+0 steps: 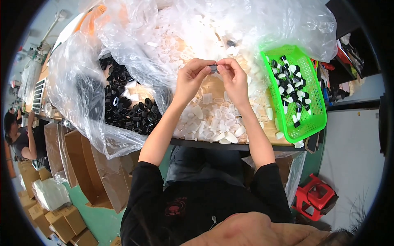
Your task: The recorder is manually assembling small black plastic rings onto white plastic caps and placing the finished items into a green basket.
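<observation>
"Small dark piece (pixel 213 69): where, and what's the grip?"

"Above the bench (pixel 274 132), around mid-width, well in from the near edge. Narrow pinch both sides: left hand (pixel 189 81) and right hand (pixel 235 84), fingertips meeting on it. Can't tell if it's one part or two together; my fingers cover most of it."

"What could go wrong?"

"Slip, mainly. I only have fingertips on it, so an uneven squeeze could pop it out. Probably lands among the loose white parts (pixel 227 136) below, or skips over the near edge if it flies toward me."

"Left side?"

"Clear plastic bag (pixel 78 88) with black parts (pixel 115 87) toward the bench's left end, close by my left forearm. A careless elbow could snag the film and spill some."

"Right?"

"Green basket (pixel 321 119) by the near right corner, black-and-white pieces (pixel 290 85) inside. Right forearm's near it; swinging wide could knock it off that corner."

"Part damage?"

"Possible if I twist it crooked; too hidden to judge its alignment."
</observation>
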A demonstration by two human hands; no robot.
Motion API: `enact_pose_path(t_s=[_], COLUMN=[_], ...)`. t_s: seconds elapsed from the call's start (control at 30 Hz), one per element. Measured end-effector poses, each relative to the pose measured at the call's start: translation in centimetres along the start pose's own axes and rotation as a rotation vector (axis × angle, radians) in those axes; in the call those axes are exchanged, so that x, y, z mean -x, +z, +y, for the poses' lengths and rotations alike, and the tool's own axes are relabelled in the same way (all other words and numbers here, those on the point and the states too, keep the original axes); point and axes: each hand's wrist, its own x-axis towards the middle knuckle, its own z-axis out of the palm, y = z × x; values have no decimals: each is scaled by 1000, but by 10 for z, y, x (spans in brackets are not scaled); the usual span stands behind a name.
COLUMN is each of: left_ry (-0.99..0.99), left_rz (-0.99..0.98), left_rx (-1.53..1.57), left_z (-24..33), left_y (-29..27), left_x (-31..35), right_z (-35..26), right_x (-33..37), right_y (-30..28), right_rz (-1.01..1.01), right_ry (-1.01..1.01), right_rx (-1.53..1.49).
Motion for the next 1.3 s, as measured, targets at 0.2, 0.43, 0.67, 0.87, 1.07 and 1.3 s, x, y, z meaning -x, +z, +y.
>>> enact_pose_path(t_s=[0.2,0.43,0.67,0.87,1.07,1.3], left_ry=[152,258,373,-340,-181,129], left_rz=[64,27,324,319,208,327], left_rx=[-179,-656,-1312,-1857,-1629,-1235], left_z=[-5,9,49,52,66,82], left_y=[-6,4,-85,-217,-167,-104], left_x=[3,9,18,57,66,62], right_z=[-3,19,-12,-22,-23,-18], right_x=[2,3,-23,-22,-24,-19], right_y=[13,9,-102,-140,-106,-66], right_rz=[-49,-6,538,828,619,4], right_ry=[-41,-56,-417,-371,-402,-214], right_rx=[-32,-123,441,725,637,486])
